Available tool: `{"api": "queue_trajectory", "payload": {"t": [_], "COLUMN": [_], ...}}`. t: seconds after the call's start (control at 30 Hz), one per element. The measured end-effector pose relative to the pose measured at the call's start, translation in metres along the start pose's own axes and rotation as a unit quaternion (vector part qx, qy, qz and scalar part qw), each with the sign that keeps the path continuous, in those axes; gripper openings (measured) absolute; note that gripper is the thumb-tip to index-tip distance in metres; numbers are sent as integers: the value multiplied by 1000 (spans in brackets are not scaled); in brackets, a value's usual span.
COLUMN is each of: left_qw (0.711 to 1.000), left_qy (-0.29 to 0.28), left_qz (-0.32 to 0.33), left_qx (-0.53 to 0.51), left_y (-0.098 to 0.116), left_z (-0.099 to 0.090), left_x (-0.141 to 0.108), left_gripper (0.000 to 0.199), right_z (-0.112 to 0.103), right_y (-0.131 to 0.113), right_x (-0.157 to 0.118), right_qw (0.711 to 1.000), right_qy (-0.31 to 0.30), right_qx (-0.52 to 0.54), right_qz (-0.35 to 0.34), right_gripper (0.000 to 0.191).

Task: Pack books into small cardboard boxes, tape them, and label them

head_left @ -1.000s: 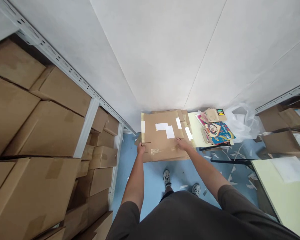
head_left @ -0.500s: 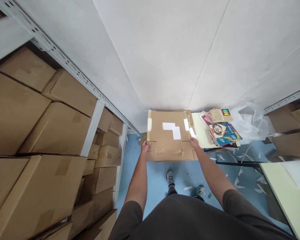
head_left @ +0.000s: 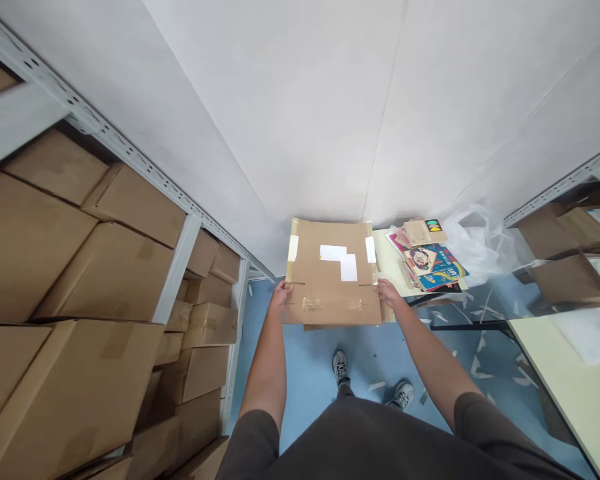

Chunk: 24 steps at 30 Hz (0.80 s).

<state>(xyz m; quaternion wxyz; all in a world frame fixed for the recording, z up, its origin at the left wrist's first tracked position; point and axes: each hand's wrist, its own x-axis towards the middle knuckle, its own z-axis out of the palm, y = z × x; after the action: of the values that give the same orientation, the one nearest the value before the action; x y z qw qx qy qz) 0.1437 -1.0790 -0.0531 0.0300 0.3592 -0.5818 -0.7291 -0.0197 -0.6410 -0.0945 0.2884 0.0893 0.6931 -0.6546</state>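
A flat brown cardboard sheet point(head_left: 330, 273) with white labels and strips of clear tape lies level in front of me, over more cardboard whose edges show at its right side and below it. My left hand point(head_left: 281, 295) grips its left edge near a slit. On the opposite edge, my right hand point(head_left: 389, 293) has its fingers closed on the same sheet. Right of the cardboard, a pile of colourful books point(head_left: 433, 263) rests on a pale yellow table point(head_left: 393, 267).
Stacked cartons point(head_left: 105, 267) fill the metal shelf on the left. A white plastic bag point(head_left: 480, 247) lies beyond the books. Another pale table point(head_left: 570, 373) is at the right, and paper scraps litter the blue floor point(head_left: 325, 360). A wall stands ahead.
The top cardboard sheet has shifted slightly left relative to the cardboard beneath, both hands still on it. The whole view has also turned a little.
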Motion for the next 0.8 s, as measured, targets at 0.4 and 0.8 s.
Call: {"api": "queue_trajectory", "payload": {"t": [0.4, 0.8], "left_qw": [985, 895], "left_qy": [-171, -413], "left_qz": [11, 65], "left_qx": [31, 154], "left_y": [65, 69], "left_z": [170, 554], "left_x": [-60, -141], "left_gripper": [69, 57], "right_z": [-208, -507], "right_y": [-82, -26], "right_x": [-104, -296], "right_qw": [986, 934], "right_qy": [0, 229], "right_qx": [127, 220], "right_qz": [-109, -162], "right_gripper": [54, 60]}}
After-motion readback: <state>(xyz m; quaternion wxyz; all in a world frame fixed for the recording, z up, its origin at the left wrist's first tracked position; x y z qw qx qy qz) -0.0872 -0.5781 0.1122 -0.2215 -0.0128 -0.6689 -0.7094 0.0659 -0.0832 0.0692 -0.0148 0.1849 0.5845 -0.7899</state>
